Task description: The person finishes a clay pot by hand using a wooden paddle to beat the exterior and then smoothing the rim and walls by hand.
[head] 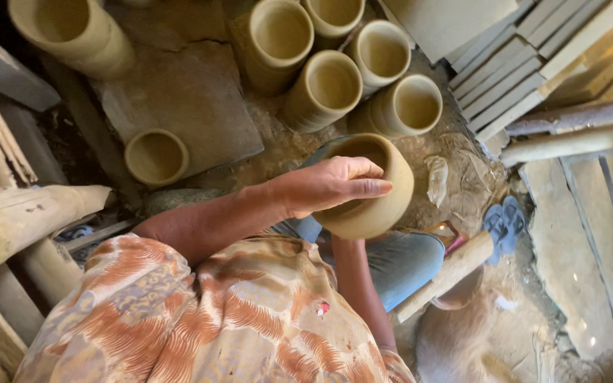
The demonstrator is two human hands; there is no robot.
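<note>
The left hand (328, 186) lies over the clay pot (381, 206), fingers (370, 187) pressed together across its rim; the pot sits under them. The right hand is hidden beneath the pot.

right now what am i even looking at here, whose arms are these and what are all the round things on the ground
This is one picture from a camera worn on a person's head, looking straight down, so you see their own patterned orange and cream shirt and their two bare arms. No machine is involved.

The left hand lies across the rim of an unfired clay pot resting on the person's lap. The right arm runs up beneath that pot; its hand is hidden, so I cannot tell how it grips.

On the dirt ground beyond stands a cluster of similar pale clay pots, open mouths up, one more on a flat stone slab and one at the top left. A wooden mallet lies by the knee, blue sandals beside it, and stacked planks lie at the upper right.
</note>
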